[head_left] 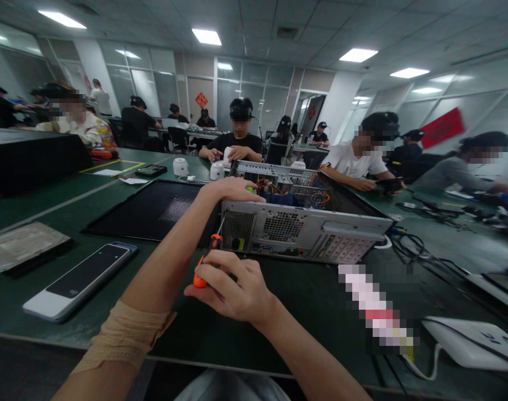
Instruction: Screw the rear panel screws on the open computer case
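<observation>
An opened metal computer case [304, 228] lies on the green table, its back panel facing me and coloured wires showing inside. My right hand [232, 284] is closed round the orange and black handle of a screwdriver [201, 273]. The screwdriver's thin shaft points up at the left edge of the back panel. My left hand [237, 189] reaches over the case's left corner, resting on its top edge near a small green part [249, 189]. Its fingertips are partly hidden inside the case, so what they touch is unclear.
Left of the case lies a black side panel [153, 211]. A white and black device [80, 281] and a hard drive [26, 245] lie farther left. Cables [412, 245] and a white box [470, 342] are on the right. Several people sit beyond the case.
</observation>
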### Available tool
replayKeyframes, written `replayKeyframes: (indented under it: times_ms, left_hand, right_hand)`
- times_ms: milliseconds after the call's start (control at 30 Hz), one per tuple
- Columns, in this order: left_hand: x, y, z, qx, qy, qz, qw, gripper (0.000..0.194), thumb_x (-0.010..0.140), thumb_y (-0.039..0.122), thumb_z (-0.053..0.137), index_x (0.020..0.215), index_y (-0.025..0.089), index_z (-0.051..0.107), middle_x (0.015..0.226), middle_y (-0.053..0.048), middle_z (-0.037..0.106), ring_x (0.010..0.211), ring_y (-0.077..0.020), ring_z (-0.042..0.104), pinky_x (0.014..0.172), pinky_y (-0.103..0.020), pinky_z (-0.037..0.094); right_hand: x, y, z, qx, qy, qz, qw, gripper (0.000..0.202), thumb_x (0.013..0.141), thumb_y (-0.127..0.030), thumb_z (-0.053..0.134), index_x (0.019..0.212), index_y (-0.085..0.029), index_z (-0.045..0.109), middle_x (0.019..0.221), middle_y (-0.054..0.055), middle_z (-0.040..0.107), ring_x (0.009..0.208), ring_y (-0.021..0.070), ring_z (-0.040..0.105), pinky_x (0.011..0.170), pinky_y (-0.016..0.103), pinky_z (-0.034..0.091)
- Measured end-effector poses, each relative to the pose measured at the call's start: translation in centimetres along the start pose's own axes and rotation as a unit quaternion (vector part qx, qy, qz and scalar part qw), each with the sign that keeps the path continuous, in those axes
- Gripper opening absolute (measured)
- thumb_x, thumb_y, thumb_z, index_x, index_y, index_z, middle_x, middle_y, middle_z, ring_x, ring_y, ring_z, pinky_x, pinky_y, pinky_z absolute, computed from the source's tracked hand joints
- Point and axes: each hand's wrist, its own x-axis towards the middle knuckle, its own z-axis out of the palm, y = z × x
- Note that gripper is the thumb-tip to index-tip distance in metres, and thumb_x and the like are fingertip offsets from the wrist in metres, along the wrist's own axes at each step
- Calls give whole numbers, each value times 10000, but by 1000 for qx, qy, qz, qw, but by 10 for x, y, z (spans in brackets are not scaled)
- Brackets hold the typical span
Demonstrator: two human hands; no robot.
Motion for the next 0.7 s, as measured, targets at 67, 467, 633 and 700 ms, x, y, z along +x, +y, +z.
replayKeyframes:
  times_ms: [67, 467, 633, 700]
  left_hand:
    - [0, -1, 0, -1, 2, 0, 1000, 882, 806, 806, 403, 1471, 230, 467, 1498, -81, 486, 1309, -310, 486, 1048, -367, 371]
    - [0, 0, 0, 3, 0, 1, 1000, 904, 805, 814, 392, 1470, 206, 470, 1516, -105, 457, 1310, -340, 481, 1061, -394, 353]
    - [3, -2, 1, 1, -5, 2, 1000, 922, 803, 819, 387, 1486, 202, 444, 1527, -102, 441, 1310, -337, 480, 1062, -388, 353]
    - [3, -3, 1, 0, -7, 0, 1000, 918, 800, 823, 381, 1491, 220, 437, 1528, -92, 442, 1313, -338, 476, 1066, -397, 349]
  right_hand:
    - [-1, 0, 2, 4, -1, -3, 1000, 198, 970, -349, 588, 1060, -173, 574, 1010, 38, 724, 892, 86, 694, 649, 177, 474]
    - [-3, -1, 1, -6, 11, -20, 1000, 256, 924, -354, 669, 1104, -173, 652, 979, 29, 711, 791, 68, 679, 682, 154, 506]
    - [-4, -3, 6, 5, -20, -14, 1000, 283, 966, -346, 601, 1171, -151, 596, 1033, 36, 723, 929, 77, 689, 767, 144, 524]
    - [-4, -3, 6, 23, -8, 1, 1000, 282, 963, -340, 602, 1166, -147, 570, 1040, 40, 725, 971, 77, 689, 809, 144, 523]
